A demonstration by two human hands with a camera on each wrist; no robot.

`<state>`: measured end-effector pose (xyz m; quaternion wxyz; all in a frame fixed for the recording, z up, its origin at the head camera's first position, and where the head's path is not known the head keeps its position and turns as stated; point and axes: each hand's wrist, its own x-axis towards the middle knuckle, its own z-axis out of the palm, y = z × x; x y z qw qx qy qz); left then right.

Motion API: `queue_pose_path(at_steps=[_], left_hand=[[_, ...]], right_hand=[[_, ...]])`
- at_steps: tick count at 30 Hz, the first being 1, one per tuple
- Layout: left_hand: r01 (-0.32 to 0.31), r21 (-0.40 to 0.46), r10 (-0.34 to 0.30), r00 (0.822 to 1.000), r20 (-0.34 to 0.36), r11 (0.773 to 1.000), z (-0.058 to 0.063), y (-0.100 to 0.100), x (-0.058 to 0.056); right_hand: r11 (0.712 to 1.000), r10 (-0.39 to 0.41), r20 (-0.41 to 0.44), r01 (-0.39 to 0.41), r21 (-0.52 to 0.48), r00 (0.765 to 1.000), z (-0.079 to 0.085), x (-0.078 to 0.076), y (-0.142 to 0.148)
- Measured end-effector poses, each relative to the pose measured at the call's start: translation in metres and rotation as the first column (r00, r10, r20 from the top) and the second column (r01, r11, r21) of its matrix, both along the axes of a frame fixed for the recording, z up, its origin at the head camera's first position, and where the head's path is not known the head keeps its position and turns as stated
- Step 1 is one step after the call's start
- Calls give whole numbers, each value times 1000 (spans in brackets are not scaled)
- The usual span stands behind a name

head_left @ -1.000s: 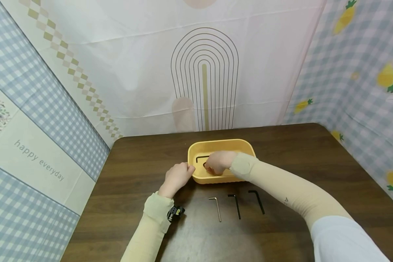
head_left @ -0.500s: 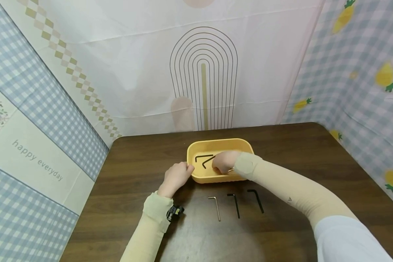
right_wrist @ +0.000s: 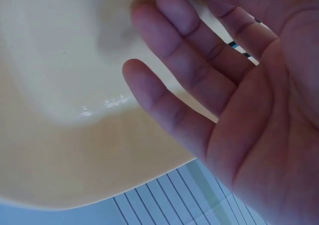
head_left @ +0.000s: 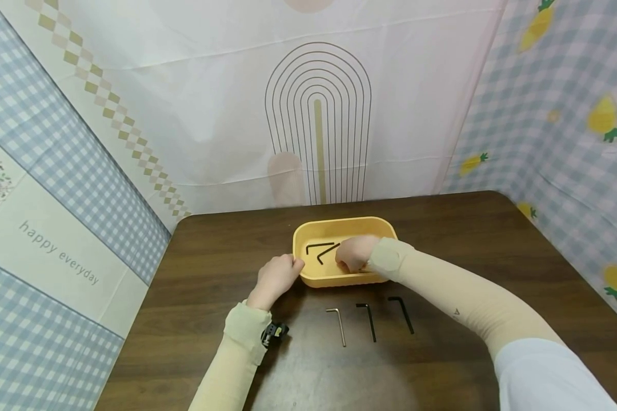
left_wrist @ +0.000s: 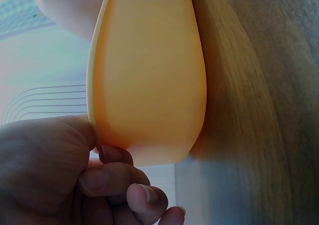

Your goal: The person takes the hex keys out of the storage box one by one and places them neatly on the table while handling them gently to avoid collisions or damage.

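Two forearms in beige fabric sleeves [head_left: 455, 291] reach forward, both cut off by the head view's lower edge. Before them on the dark brown wood-grain counter [head_left: 211, 257] lie three L-shaped hex keys side by side: a pale metallic key [head_left: 341, 328], a slim black key [head_left: 372, 324] and a thicker black key [head_left: 405, 317]. Beyond, the left hand [head_left: 276, 279] has its grip clamped on the near left rim of a yellow plastic box [head_left: 334, 281] with rounded corners. The right hand [head_left: 356, 252] dips inside, fingers bent downward; its fingertips are hidden or cropped, so I cannot tell whether its grip is closed on anything. Left of it, inside, lie two black L-shaped keys [head_left: 320, 246], one partly covered by that hand.
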<state>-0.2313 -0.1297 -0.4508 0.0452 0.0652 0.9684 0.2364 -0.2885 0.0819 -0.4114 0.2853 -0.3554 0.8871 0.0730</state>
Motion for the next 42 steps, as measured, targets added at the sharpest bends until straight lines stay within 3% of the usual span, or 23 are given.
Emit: queue_pose_path(at_steps=[15,22,30,42], left_hand=[[-2,-3,2,1000,3,1000,1,1,1],[1,-5,-1,1000,3,1000,0,1,3],[-5,-7,5,1000,3,1000,1,1,1],[3,-10,-2,1000,3,1000,3,1,2]], right_hand=[[997,73,14,-73,9,997,4,0,7],[999,27,25,-28,47,999,-2,-2,11],[996,58,-67,-62,-62,996,3,-4,15],[981,81,-138,-104,-165,987,7,2,23]])
